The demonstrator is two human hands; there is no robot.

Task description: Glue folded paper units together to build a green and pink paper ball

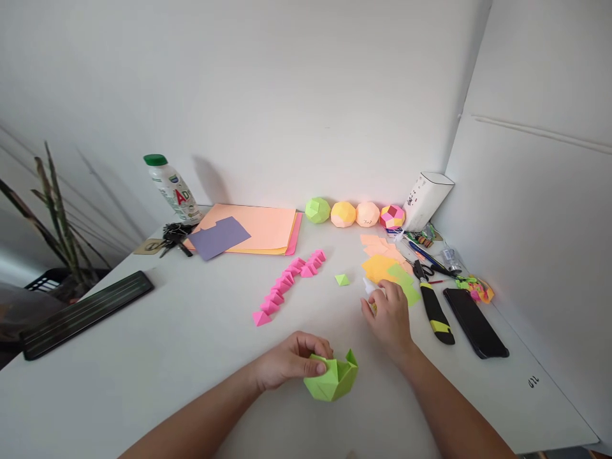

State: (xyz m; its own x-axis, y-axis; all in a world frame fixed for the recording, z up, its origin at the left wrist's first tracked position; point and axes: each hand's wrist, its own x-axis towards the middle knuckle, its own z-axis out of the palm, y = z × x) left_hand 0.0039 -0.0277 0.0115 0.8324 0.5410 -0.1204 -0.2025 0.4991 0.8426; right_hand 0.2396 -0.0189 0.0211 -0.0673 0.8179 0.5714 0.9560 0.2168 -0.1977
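My left hand pinches the rim of a light-green folded-paper shell, thumb outside and fingers behind. The shell is faceted and its top stands open, with one flap sticking up at the right. My right hand is curled around a small bottle with a white nozzle, probably glue; most of it is hidden by the fingers. Between the hands and the wall lies a small green paper pyramid. To its left runs a slanting row of several pink paper pyramids.
Four-colour paper balls, among them a green ball, line the wall. Cut paper pieces, a utility knife and a black phone lie right. Paper sheets, a white bottle, keys and a dark bar are left.
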